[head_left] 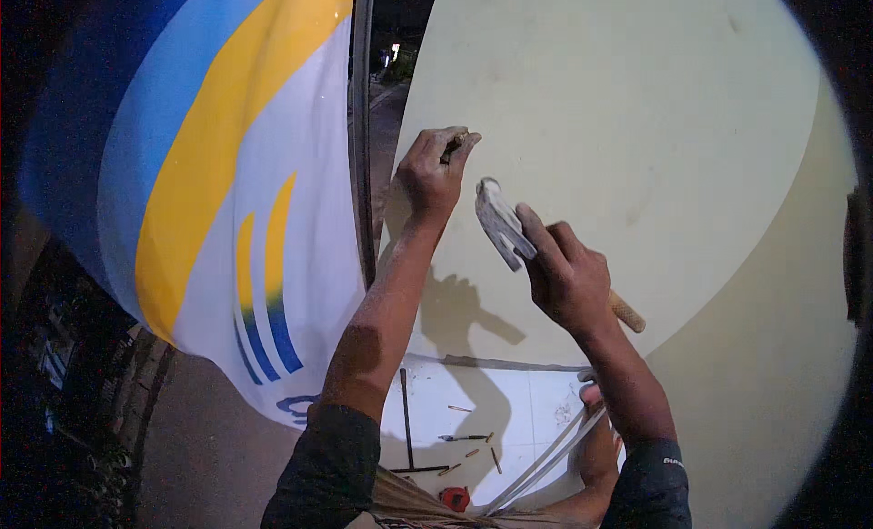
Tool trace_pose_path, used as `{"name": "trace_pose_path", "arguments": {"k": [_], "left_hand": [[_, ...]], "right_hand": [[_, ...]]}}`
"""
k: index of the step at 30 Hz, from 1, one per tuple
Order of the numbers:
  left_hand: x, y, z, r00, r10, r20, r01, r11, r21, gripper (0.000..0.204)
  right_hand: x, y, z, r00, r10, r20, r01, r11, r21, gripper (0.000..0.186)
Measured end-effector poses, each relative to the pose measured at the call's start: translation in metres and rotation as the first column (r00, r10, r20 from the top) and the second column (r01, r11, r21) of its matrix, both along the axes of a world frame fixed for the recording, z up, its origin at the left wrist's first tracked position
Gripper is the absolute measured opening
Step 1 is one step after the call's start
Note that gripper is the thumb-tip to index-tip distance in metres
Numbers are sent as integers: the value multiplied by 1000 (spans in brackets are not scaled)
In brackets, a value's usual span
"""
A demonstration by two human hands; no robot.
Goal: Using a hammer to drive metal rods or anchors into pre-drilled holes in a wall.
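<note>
My left hand (431,174) is raised close to the pale wall (637,101), its thumb and fingertips pinched together. A small brownish piece seems to be between them, but I cannot make out what it is. Below and to the right, my right hand (571,279) is wrapped round the handle of a claw hammer (503,227). The grey metal head points up and left toward my left hand, a short distance away from it. The light brown end of the handle sticks out beneath my palm. Shadows of my arms fall across the wall.
A blue, yellow and white banner (300,147) hangs at left beside a dark upright post (362,138). Below, a white tiled surface (518,392) bears a red tape measure (455,499), a pen-like tool (464,437), a dark L-shaped bar (407,420) and several small sticks.
</note>
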State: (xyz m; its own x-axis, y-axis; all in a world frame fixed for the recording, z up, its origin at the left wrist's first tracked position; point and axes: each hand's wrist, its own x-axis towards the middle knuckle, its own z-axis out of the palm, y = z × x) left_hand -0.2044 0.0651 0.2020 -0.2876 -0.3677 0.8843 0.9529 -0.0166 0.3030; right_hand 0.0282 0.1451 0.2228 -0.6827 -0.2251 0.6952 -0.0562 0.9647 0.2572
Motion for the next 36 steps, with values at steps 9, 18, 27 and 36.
{"name": "trace_pose_path", "arguments": {"k": [9,18,27,36], "left_hand": [[-11,3,-6,994,-10,-105,9,1000,-9,20],[-8,-1,-19,965,-224,-140,230,973,29,33],[-8,1,-17,980,-174,-95,177,984,28,24],[3,-1,-11,990,-73,-121,77,997,27,34]], "right_hand": [[-38,-22,33,999,39,-25,-36,990,136,64],[-31,-6,26,994,59,-96,-70,991,-115,60],[-11,21,3,996,62,-58,-73,975,-210,64],[-1,11,9,996,82,-41,-88,980,-177,60]]}}
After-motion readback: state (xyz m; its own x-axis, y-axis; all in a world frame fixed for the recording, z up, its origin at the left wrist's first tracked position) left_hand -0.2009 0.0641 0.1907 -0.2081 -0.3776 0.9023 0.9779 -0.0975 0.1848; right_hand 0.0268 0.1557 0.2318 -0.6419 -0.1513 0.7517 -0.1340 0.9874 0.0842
